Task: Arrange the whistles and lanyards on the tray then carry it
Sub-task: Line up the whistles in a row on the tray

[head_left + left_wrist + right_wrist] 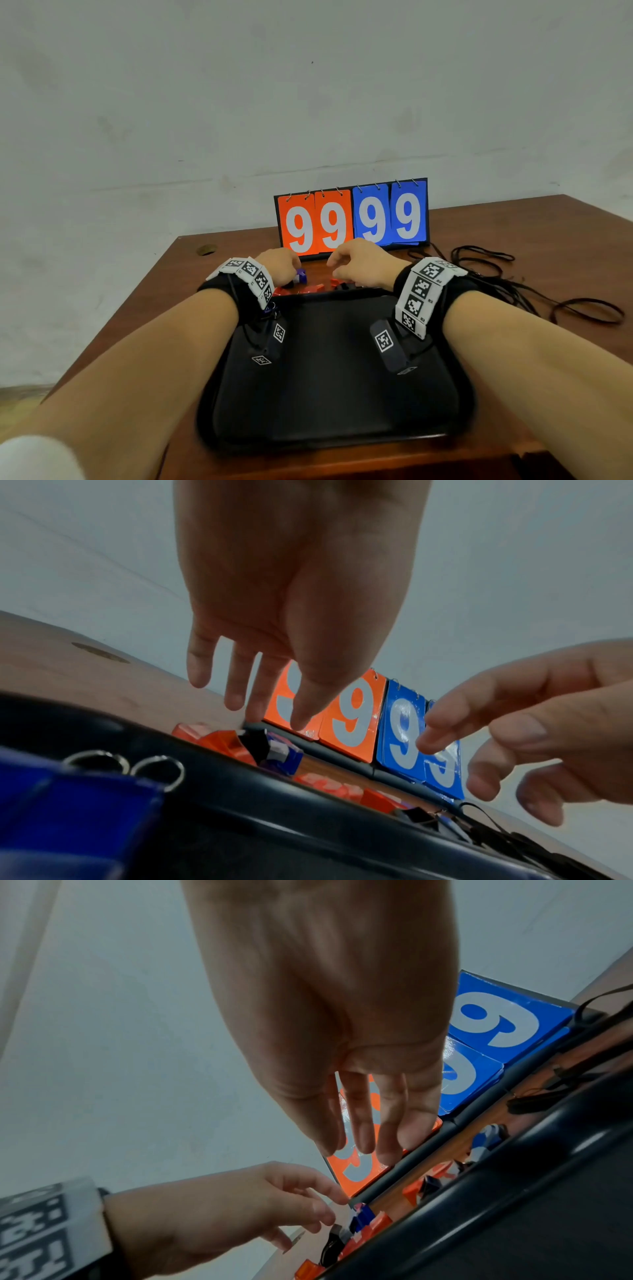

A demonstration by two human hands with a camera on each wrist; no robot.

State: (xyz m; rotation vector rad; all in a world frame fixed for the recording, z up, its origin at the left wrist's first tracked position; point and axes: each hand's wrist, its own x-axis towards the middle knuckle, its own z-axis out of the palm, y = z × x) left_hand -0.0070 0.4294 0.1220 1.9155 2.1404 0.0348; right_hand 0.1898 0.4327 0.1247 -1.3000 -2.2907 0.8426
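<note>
With the tray (329, 404) bare, both the left hand (278, 265) and right hand (359, 262) hover loose-fingered, holding nothing, over the far whistles (310, 287); next, pinch one each.

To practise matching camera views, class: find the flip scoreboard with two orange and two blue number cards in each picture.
Head: the orange and blue flip scoreboard stands centre, beyond both hands.
Left wrist: lower centre-right, behind the fingers.
Right wrist: right of centre, tilted, partly behind the hand.
Shared landmark: the black plastic tray's rim just before it.
</note>
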